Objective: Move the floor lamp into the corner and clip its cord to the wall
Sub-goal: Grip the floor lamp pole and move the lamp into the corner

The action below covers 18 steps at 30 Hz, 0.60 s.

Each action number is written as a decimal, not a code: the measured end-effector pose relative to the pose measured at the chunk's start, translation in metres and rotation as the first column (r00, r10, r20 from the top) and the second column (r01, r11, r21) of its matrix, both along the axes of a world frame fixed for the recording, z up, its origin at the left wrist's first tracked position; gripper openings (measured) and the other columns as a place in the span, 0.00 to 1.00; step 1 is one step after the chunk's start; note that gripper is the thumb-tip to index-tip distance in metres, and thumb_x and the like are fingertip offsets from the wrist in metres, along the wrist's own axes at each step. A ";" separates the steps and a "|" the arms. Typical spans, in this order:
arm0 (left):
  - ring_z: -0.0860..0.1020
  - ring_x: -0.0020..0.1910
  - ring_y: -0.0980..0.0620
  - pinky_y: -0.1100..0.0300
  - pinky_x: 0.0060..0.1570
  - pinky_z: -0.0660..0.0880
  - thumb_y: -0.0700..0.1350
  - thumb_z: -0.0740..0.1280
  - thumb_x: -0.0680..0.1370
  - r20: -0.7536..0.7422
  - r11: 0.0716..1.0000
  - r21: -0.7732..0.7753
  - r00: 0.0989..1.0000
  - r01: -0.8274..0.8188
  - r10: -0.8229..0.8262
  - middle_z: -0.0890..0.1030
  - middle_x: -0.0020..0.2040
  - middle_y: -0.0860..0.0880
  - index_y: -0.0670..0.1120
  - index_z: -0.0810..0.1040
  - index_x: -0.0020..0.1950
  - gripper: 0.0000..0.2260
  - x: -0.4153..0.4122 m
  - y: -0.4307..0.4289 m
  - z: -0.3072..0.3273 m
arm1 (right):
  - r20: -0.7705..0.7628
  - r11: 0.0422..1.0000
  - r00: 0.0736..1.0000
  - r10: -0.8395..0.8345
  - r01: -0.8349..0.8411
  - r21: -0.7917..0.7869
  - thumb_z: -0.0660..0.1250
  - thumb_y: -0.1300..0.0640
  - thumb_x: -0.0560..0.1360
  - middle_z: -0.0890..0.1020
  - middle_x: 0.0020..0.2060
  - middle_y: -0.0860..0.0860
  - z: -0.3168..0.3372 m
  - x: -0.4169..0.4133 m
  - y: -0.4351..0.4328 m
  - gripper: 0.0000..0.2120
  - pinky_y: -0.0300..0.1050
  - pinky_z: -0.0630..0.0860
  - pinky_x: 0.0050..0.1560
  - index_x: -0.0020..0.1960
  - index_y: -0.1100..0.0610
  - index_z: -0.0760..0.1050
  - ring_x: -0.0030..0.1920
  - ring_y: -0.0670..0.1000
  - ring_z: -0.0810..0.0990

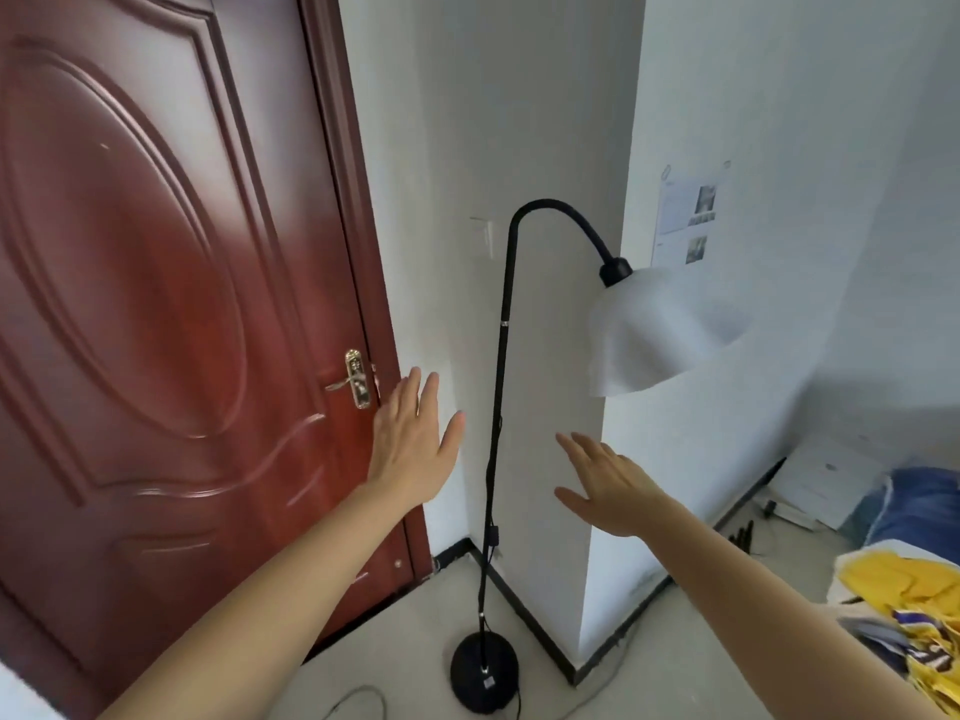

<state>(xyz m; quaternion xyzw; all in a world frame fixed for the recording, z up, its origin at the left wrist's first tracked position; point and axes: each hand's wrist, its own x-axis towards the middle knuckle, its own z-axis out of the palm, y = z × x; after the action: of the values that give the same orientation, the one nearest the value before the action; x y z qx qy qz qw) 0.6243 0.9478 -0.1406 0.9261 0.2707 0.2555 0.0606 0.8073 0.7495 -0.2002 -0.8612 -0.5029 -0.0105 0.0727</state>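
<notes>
A red-brown door [156, 304] is filling the left, beside a white wall [545, 148]. A black floor lamp [498, 356] is standing against that wall's outer corner, its cord [358, 696] trailing on the floor. The left hand [413, 441] and right hand [610, 483] are reaching either side of the pole, each grip wide, holding nothing.

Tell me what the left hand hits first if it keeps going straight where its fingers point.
Probably the white wall beside the door frame. The open left hand points up and forward, left of the lamp pole, with nothing visible between. Depth is hard to judge.
</notes>
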 end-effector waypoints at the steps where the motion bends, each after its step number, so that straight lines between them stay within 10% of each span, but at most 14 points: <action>1: 0.52 0.80 0.43 0.46 0.76 0.52 0.58 0.51 0.83 -0.009 0.999 -0.042 1.000 0.028 -0.028 0.53 0.82 0.41 0.43 0.52 0.80 0.30 0.019 0.010 -0.008 | -0.016 1.000 1.000 -0.007 0.007 -0.004 0.57 0.41 0.82 0.57 0.80 0.58 -0.008 0.013 0.011 0.37 0.54 0.63 0.74 0.82 0.55 0.45 0.76 0.60 0.63; 11: 0.57 0.78 0.47 0.50 0.73 0.56 0.63 0.51 0.82 -0.111 0.913 -0.389 0.977 0.126 -0.182 0.59 0.80 0.46 0.46 0.51 0.81 0.33 0.196 0.100 -0.077 | -0.283 0.998 0.958 -0.048 0.032 -0.061 0.62 0.40 0.79 0.61 0.79 0.57 -0.092 0.143 0.132 0.41 0.58 0.69 0.70 0.81 0.53 0.42 0.75 0.60 0.65; 18: 0.82 0.42 0.51 0.51 0.50 0.77 0.66 0.47 0.79 0.127 0.723 -0.629 0.955 0.287 -0.268 0.84 0.45 0.51 0.49 0.71 0.55 0.24 0.256 0.136 -0.116 | -0.567 0.977 0.799 -0.202 0.127 -0.170 0.67 0.39 0.76 0.65 0.77 0.56 -0.154 0.181 0.195 0.43 0.56 0.66 0.72 0.81 0.51 0.49 0.75 0.59 0.67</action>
<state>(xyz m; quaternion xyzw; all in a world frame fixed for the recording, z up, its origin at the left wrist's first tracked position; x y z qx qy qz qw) 0.8804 1.0835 -0.2565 0.8760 0.1991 0.1481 0.4137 0.9884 0.9442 -0.3538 -0.8664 -0.3796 0.2774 0.1682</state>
